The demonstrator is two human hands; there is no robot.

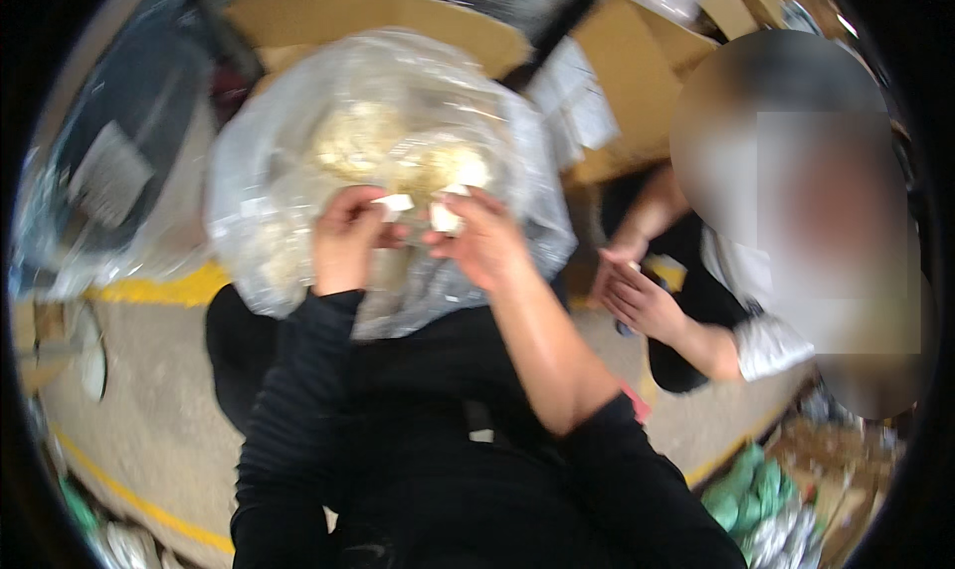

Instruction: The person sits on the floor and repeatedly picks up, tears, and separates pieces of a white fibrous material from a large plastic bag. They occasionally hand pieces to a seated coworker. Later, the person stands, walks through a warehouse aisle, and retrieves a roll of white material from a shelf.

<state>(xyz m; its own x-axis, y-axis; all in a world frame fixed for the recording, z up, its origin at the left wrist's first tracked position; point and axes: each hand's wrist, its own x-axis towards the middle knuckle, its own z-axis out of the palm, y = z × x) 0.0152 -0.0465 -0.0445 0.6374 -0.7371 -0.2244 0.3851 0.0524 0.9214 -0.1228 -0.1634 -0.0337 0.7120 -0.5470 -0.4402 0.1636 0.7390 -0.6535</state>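
In front of me stands a box lined with a large clear plastic bag [259,161], its edges folded outward. Inside the bag lie pale yellow pieces in bunches [360,139], too blurred to name. Above the near side of the bag, my left hand [346,239] is closed on a small white piece [395,203] between thumb and fingers. Close to its right, my right hand [487,239] pinches another small white piece [447,216]. The two pieces are apart, and their kind cannot be made out.
A co-worker [736,271] sits at the right with both hands together. Cardboard boxes [637,67] stand behind the bag. A plastic-wrapped bundle [119,171] is at the far left. Green bags [751,489] lie at the lower right. Yellow lines [139,494] cross the floor.
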